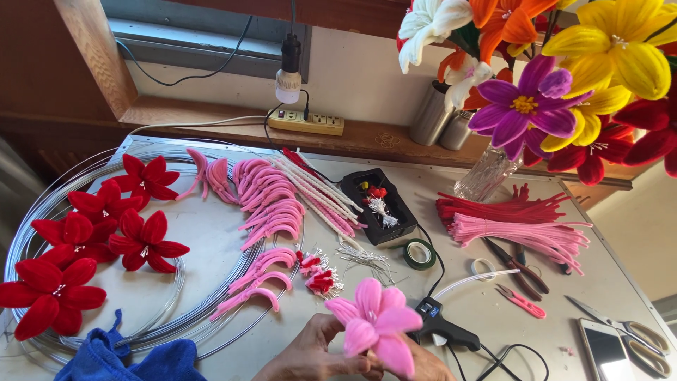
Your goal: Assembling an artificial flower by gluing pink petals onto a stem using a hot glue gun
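Fingers of the left hand [310, 356] and right hand [423, 365] were clamped beneath a pink pipe-cleaner flower [375, 324] at the table's [451, 296] near edge, petals kept free, a glue gun [441, 323] just beside, and curved pink petals [271, 212] laid out behind.

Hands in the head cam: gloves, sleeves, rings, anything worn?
Both bare. The left hand shows no glove, ring or sleeve. The right hand is mostly hidden at the frame edge; no glove or sleeve visible on what shows. Wrists are cut off, so watches or bracelets cannot be told.
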